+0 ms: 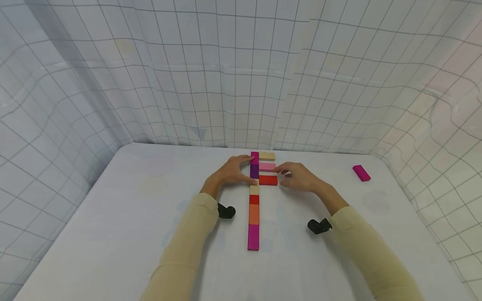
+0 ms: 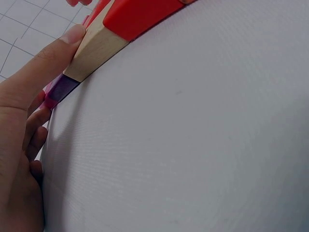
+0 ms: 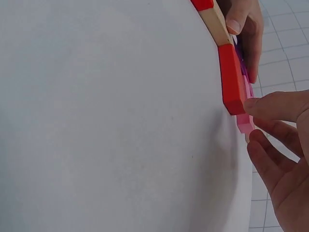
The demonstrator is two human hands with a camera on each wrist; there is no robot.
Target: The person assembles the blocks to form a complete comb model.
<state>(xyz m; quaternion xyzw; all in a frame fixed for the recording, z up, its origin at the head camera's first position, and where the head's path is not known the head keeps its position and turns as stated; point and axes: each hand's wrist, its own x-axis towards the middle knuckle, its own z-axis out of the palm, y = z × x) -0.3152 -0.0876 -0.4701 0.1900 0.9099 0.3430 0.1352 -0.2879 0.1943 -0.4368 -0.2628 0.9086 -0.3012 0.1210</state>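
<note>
A straight row of coloured blocks lies on the white table, with a magenta block (image 1: pixel 253 237) at the near end and an orange block (image 1: pixel 254 214) beyond it. My left hand (image 1: pixel 230 170) spans the far part of the row. Its thumb rests on a plain wooden block (image 2: pixel 96 54), while its fingers reach the far magenta block (image 1: pixel 255 156), past a purple block (image 1: pixel 254 170). Off the row's right side point a red block (image 1: pixel 268 180), a pink block (image 1: pixel 267 167) and a pale wooden block (image 1: pixel 267 156). My right hand (image 1: pixel 298 177) has its fingertips right at the outer ends of the red and pink blocks.
A loose magenta block (image 1: pixel 361 173) lies at the far right of the table (image 1: pixel 113 234). White grid-patterned curtains (image 1: pixel 226 83) rise at the back and both sides. Black wrist-camera mounts (image 1: pixel 319 226) stick out from both sleeves over the table.
</note>
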